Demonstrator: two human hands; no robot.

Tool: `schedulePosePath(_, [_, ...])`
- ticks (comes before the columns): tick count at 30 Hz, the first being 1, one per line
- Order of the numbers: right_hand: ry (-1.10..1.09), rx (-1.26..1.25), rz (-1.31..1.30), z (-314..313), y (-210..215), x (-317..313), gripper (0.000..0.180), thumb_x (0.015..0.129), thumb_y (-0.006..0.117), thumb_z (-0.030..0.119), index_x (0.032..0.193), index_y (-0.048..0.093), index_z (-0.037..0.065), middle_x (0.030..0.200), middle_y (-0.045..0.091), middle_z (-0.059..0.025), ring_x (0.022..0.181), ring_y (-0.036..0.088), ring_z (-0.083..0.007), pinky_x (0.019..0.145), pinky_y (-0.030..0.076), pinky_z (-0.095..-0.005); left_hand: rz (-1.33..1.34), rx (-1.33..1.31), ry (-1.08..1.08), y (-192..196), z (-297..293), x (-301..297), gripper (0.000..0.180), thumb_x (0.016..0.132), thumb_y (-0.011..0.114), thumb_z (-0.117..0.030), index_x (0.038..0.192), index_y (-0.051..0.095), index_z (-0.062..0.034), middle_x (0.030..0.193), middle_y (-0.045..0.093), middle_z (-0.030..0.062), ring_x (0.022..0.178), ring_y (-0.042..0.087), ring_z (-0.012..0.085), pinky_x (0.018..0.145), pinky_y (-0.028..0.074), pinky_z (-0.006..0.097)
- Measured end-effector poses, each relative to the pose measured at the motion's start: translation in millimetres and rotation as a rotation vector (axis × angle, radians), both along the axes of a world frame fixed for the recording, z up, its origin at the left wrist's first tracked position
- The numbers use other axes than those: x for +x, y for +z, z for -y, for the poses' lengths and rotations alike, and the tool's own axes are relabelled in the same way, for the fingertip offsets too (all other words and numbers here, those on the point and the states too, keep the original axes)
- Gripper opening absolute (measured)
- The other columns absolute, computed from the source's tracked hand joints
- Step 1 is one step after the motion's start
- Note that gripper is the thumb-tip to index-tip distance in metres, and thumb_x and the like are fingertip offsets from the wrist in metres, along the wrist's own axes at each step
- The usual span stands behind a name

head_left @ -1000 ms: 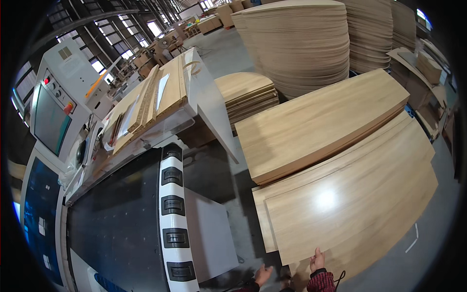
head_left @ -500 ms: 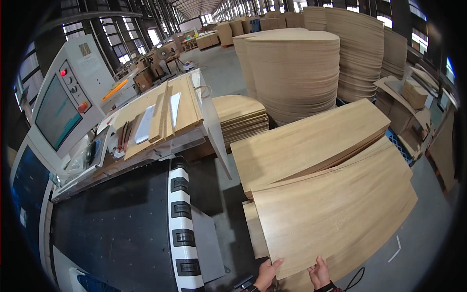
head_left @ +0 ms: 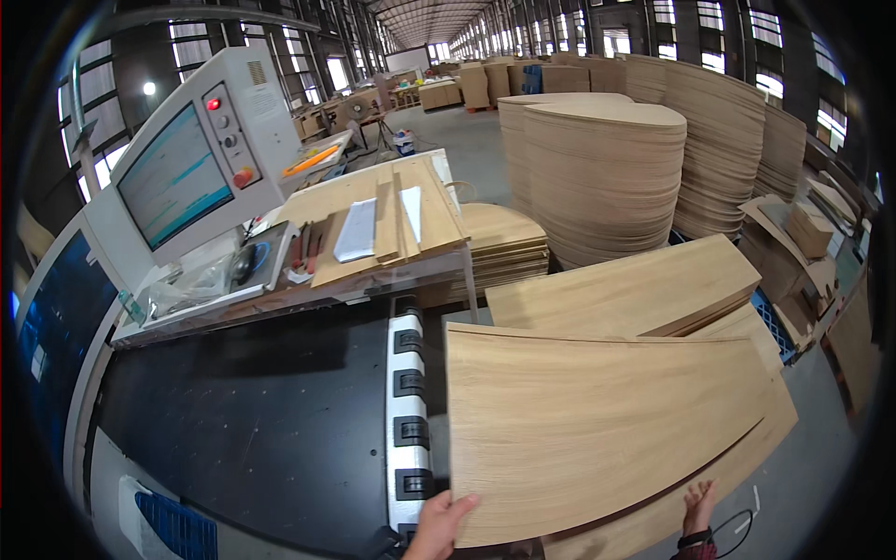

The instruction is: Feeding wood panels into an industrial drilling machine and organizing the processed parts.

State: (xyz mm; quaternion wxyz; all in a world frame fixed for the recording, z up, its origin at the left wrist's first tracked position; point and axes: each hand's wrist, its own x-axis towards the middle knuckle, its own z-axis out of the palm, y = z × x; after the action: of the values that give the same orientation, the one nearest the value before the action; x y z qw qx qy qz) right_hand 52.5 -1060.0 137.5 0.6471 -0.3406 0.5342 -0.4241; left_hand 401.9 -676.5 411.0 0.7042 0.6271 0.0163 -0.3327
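Observation:
My left hand (head_left: 441,525) grips the near left corner of a light wood-grain panel (head_left: 597,420), thumb on top and the other fingers out of sight beneath it. That panel has a curved near edge and lies skewed over another panel (head_left: 625,537). A dark gap shows between the two along the right part of the near edge. My right hand (head_left: 698,509), a dark band at its wrist, is at the near edge of the lower panel. Its fingers look apart, just short of the upper panel's edge.
Left of the panels is a black machine bed (head_left: 252,420) with a white roller strip (head_left: 407,373). A control console (head_left: 187,177) and a cluttered worktable (head_left: 429,210) stand beyond. Behind are a stack of panels (head_left: 644,275) and tall curved board stacks (head_left: 607,177).
The upper panel has shifted left, its left end swinging toward the roller strip. My left hand moved left with it; my right hand moved right, off its edge. The view has turned left.

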Motion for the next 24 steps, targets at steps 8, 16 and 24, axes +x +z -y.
schedulePosePath(8, [-0.037, -0.714, -0.696, -51.3, -26.5, 77.5, 0.057, 0.098, 0.040, 0.030, 0.140, 0.024, -0.004, 0.148, 0.022, -0.0211, 0.138, 0.019, -0.0321, 0.112, 0.015, -0.0361, 0.018, 0.104, 0.136, 24.0, -175.7, 69.6, 0.025, 0.086, 0.060, -0.011, 0.102, 0.060, 0.0080, 0.091, 0.066, 0.0100, 0.078, 0.063, 0.0149, 0.071, 0.050, 0.026])
schedulePosePath(16, [0.220, -0.921, -0.596, -270.6, 33.2, 208.0, 0.045, 0.097, 0.038, 0.019, 0.136, 0.034, -0.005, 0.143, 0.033, -0.0206, 0.136, 0.026, -0.0315, 0.111, 0.019, -0.0379, 0.208, 0.194, 0.203, 84.0, -384.9, 97.0, 0.021, 0.087, 0.057, -0.012, 0.098, 0.064, 0.0031, 0.099, 0.065, 0.0094, 0.089, 0.061, 0.0183, 0.081, 0.047, 0.029])
schedulePosePath(24, [0.574, -0.948, -0.276, -434.4, 170.5, 290.6, 0.038, 0.098, 0.036, 0.021, 0.119, 0.053, -0.006, 0.129, 0.050, -0.0181, 0.122, 0.045, -0.0292, 0.104, 0.032, -0.0361, 0.435, 0.136, 0.159, 189.4, -532.6, 137.5, 0.027, 0.085, 0.055, -0.018, 0.094, 0.062, 0.0074, 0.084, 0.066, 0.0092, 0.070, 0.062, 0.0122, 0.065, 0.048, 0.024])
